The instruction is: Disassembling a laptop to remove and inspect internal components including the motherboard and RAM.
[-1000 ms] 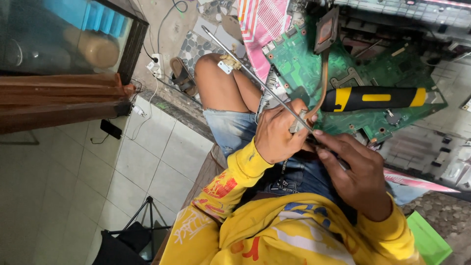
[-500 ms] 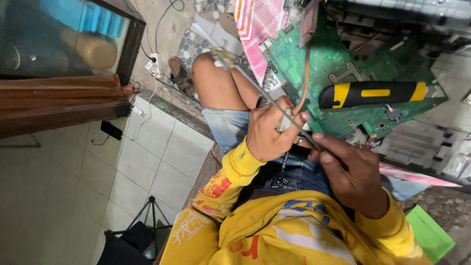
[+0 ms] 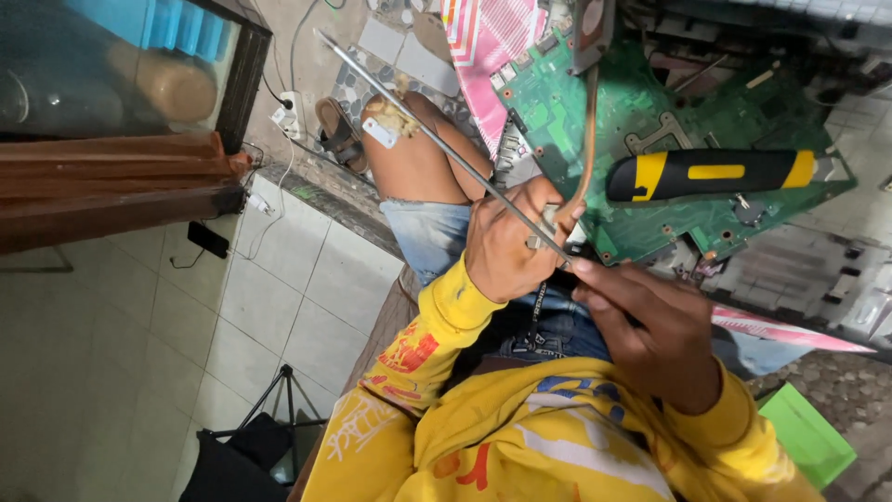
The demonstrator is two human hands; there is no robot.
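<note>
Packaging with pink and white stripes (image 3: 488,42) lies at the top centre of the frame, beside a green circuit board (image 3: 669,130) that carries a black and yellow utility knife (image 3: 715,174). A long thin metal rod (image 3: 437,139), grey and shiny, slants from the upper left down to the centre. The left hand (image 3: 511,246) is closed around it, and the right hand (image 3: 650,330) pinches its lower end.

Green circuit board (image 3: 595,112), yellow-and-black utility knife (image 3: 715,173), pink striped cloth (image 3: 488,42), yellow printed sleeves (image 3: 446,307).
</note>
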